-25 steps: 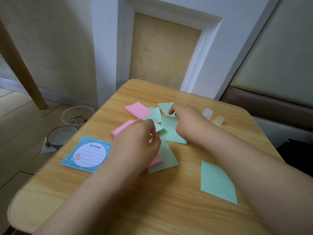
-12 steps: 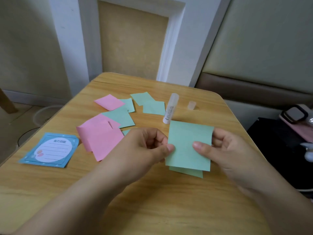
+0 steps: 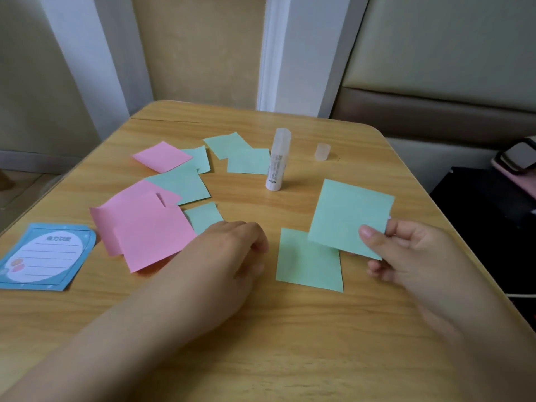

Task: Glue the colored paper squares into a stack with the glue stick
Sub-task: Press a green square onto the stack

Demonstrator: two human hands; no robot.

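Observation:
My right hand (image 3: 406, 253) pinches a green paper square (image 3: 349, 217) by its lower right corner and holds it tilted above the table. Under its lower edge another green square (image 3: 307, 265) lies flat on the wood. My left hand (image 3: 232, 253) rests on the table to the left of that flat square, fingers loosely curled and holding nothing. An uncapped white glue stick (image 3: 277, 161) stands upright behind the squares, with its clear cap (image 3: 322, 151) to its right. Several pink squares (image 3: 150, 230) and green squares (image 3: 179, 184) lie scattered on the left.
A blue notepad card (image 3: 46, 256) lies at the table's left edge. The wooden table (image 3: 261, 343) has rounded far corners. A dark bag and a pink case (image 3: 516, 161) sit off the table's right side. A wall and padded bench stand behind.
My left hand has let go of the green square and dropped to the table. My right hand has carried the square to the right, uncovering the green square that lay beneath it.

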